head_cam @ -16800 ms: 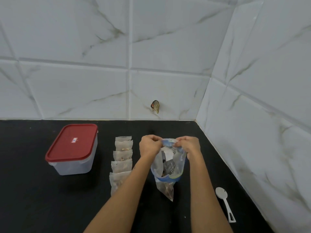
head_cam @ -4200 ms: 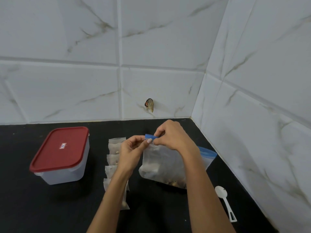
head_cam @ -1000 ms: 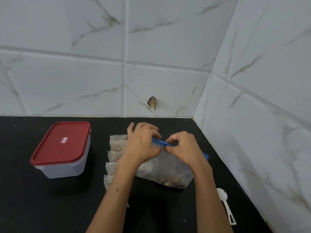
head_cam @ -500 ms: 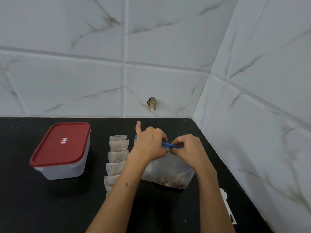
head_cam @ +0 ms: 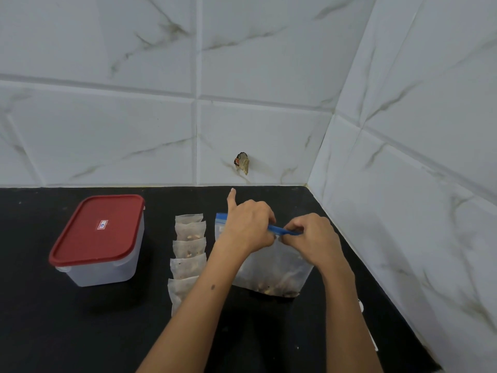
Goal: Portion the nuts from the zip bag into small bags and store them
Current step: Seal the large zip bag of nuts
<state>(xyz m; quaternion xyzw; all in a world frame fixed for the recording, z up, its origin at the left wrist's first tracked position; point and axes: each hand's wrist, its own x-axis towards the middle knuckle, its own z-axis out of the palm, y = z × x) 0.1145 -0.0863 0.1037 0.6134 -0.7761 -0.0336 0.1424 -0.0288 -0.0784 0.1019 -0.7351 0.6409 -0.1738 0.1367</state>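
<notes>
Where the clear plastic container with the red lid (head_cam: pixel 98 239) is found closed at the left, a column of small translucent filled bags (head_cam: pixel 188 254) is laid beside it on the black counter (head_cam: pixel 40 332). Next, the clear zip bag with the blue seal strip (head_cam: pixel 277 270), wide open seconds earlier, is now pinched along that strip by the left hand (head_cam: pixel 248 228) and the right hand (head_cam: pixel 312 238), index finger raised. Portioning is judged complete; storing remains.

You look down on a black counter (head_cam: pixel 67 332) set in a corner of white marble-veined wall tiles (head_cam: pixel 121 135). A small brownish scrap (head_cam: pixel 242 162) clings to the back wall just above it.
</notes>
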